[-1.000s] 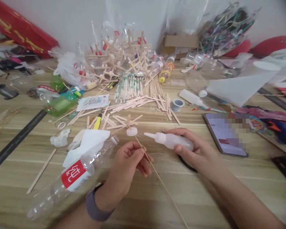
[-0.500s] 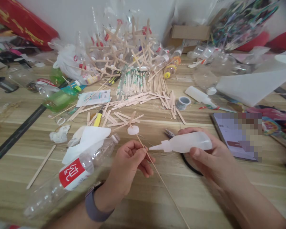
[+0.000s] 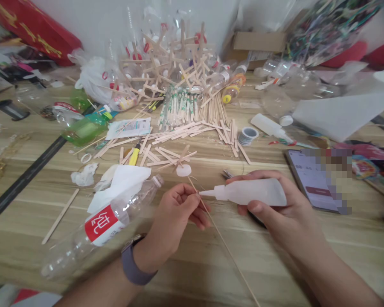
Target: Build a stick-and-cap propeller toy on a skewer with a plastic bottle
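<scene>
My left hand (image 3: pixel 187 207) pinches a thin wooden skewer (image 3: pixel 228 251) near its upper end. The skewer slants from a white bottle cap (image 3: pixel 183 170) down to the lower right. Popsicle sticks crossed into a propeller shape (image 3: pixel 181 158) sit just behind the cap. My right hand (image 3: pixel 272 200) is wrapped around a translucent glue bottle (image 3: pixel 256 192), held on its side. Its narrow nozzle points left and reaches the skewer beside my left fingertips; whether glue is coming out cannot be seen. A clear plastic bottle (image 3: pixel 73 245) with a red label lies left of my left hand.
Loose popsicle sticks (image 3: pixel 179 134) and a bundle of skewers (image 3: pixel 213 111) lie ahead. Behind them stand bottles with stick propellers (image 3: pixel 166 64). A phone (image 3: pixel 313 183), wire spool (image 3: pixel 248 135) and second glue bottle (image 3: pixel 267 125) are at right. A yellow-handled tool (image 3: pixel 135 155) lies left of centre.
The glue bottle's nozzle has come down and left onto the skewer by my left fingertips. My left hand keeps its pinch. The whole view has shifted slightly.
</scene>
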`<state>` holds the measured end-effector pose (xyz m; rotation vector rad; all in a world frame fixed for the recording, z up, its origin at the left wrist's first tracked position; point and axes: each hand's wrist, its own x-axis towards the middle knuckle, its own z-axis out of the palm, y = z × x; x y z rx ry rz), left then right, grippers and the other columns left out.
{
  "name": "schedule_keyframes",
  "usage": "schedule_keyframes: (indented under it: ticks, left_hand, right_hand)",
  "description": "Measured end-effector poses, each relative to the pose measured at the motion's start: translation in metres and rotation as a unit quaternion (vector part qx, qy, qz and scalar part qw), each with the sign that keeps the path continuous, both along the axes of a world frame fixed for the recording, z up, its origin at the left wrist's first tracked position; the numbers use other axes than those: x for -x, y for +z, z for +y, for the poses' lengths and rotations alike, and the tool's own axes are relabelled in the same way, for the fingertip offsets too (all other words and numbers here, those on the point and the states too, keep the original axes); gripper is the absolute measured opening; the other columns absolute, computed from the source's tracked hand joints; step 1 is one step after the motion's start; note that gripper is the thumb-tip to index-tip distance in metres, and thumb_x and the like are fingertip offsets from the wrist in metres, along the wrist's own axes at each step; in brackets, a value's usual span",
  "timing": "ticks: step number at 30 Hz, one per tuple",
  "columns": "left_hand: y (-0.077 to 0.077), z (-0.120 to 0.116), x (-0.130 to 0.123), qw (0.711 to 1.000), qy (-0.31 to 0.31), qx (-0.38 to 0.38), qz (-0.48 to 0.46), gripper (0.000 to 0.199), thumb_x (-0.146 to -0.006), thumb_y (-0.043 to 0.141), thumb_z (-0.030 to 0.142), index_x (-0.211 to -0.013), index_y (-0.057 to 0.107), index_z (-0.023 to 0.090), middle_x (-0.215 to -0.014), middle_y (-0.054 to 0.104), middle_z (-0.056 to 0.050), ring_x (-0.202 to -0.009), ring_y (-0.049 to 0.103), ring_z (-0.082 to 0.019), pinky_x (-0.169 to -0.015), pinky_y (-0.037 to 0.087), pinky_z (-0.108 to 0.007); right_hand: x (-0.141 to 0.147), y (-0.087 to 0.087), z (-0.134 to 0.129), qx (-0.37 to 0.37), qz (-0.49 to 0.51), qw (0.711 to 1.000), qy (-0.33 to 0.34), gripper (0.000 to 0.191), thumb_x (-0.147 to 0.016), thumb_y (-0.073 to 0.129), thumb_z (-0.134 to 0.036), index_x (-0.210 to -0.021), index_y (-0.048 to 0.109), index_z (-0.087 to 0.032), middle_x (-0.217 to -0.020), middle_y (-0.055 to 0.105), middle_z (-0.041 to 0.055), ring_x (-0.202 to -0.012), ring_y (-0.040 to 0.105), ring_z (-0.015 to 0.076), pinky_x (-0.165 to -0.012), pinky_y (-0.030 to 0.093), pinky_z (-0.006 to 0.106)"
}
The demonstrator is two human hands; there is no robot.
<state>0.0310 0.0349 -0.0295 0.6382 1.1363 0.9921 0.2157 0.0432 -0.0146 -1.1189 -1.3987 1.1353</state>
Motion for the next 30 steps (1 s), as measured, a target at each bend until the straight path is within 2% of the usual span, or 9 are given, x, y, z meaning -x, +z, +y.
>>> schedule_keyframes:
  ticks: [4,9,13,20,22,25,27,30]
  left_hand:
    - [0.000,-0.001,0.000,1.000,-0.003,-0.009,0.000,0.016,-0.074,0.063,0.027,-0.071,0.051,0.017,-0.058,0.066,0.002,-0.042,0.060,-0.009,-0.040,0.044,-0.017]
    - [-0.001,-0.004,0.000,1.000,0.000,-0.027,0.008,0.014,-0.075,0.063,0.026,-0.073,0.054,0.016,-0.060,0.067,0.001,-0.045,0.063,-0.010,-0.042,0.046,-0.018]
    - [-0.002,-0.005,0.000,0.999,0.000,-0.034,0.017,0.017,-0.076,0.065,0.029,-0.075,0.055,0.016,-0.060,0.067,0.000,-0.046,0.063,-0.012,-0.044,0.047,-0.019]
    - [0.001,-0.005,-0.001,1.000,-0.006,-0.029,-0.002,0.015,-0.075,0.064,0.026,-0.071,0.055,0.016,-0.063,0.068,-0.001,-0.047,0.063,-0.011,-0.045,0.048,-0.019]
    - [0.001,-0.006,-0.002,1.000,-0.006,-0.028,-0.011,0.013,-0.075,0.064,0.025,-0.071,0.055,0.015,-0.063,0.068,-0.001,-0.047,0.063,-0.011,-0.045,0.048,-0.019]
    - [0.000,-0.007,-0.002,0.999,-0.015,-0.022,-0.023,0.012,-0.076,0.064,0.024,-0.073,0.057,0.014,-0.064,0.068,-0.001,-0.047,0.063,-0.010,-0.045,0.048,-0.018]
    - [-0.002,-0.008,-0.002,0.999,-0.024,-0.014,-0.029,0.013,-0.076,0.064,0.024,-0.073,0.058,0.014,-0.064,0.069,-0.002,-0.048,0.064,-0.011,-0.046,0.048,-0.018]
    - [-0.004,-0.007,-0.003,0.999,-0.031,-0.005,-0.028,0.014,-0.076,0.065,0.026,-0.072,0.059,0.014,-0.065,0.069,-0.003,-0.049,0.064,-0.011,-0.046,0.049,-0.020]
  right_hand:
    - [0.002,0.001,-0.001,0.009,-0.002,1.000,-0.011,0.033,-0.071,0.080,-0.039,-0.095,0.061,-0.026,-0.095,0.075,0.0038,-0.078,0.069,0.0193,-0.058,0.057,0.026]
    - [0.004,0.006,-0.004,-0.003,-0.025,1.000,-0.019,0.030,-0.074,0.077,-0.039,-0.096,0.060,-0.026,-0.096,0.074,0.0042,-0.070,0.068,0.0179,-0.055,0.057,0.027]
    - [0.003,0.012,-0.001,-0.045,-0.074,0.996,0.003,0.027,-0.076,0.075,-0.038,-0.095,0.060,-0.026,-0.094,0.074,0.0035,-0.065,0.067,0.0172,-0.051,0.055,0.027]
    - [0.006,0.026,0.002,-0.084,-0.177,0.981,0.003,0.028,-0.076,0.073,-0.039,-0.097,0.058,-0.027,-0.093,0.071,0.0039,-0.073,0.067,0.0206,-0.053,0.054,0.028]
    - [0.009,0.024,0.001,-0.088,-0.186,0.979,-0.012,0.033,-0.075,0.075,-0.038,-0.100,0.055,-0.029,-0.095,0.071,0.0038,-0.077,0.068,0.0225,-0.055,0.054,0.030]
    - [0.013,0.015,-0.002,-0.092,-0.148,0.984,-0.032,0.041,-0.074,0.076,-0.037,-0.104,0.049,-0.032,-0.096,0.072,0.0026,-0.085,0.069,0.0245,-0.061,0.056,0.033]
    - [0.015,0.009,-0.004,-0.092,-0.128,0.987,-0.034,0.039,-0.074,0.076,-0.036,-0.102,0.050,-0.031,-0.097,0.072,0.0026,-0.087,0.070,0.0246,-0.064,0.057,0.033]
    - [0.016,0.005,-0.005,-0.093,-0.150,0.984,-0.028,0.033,-0.074,0.075,-0.036,-0.099,0.056,-0.027,-0.095,0.074,0.0048,-0.084,0.071,0.0248,-0.066,0.057,0.034]
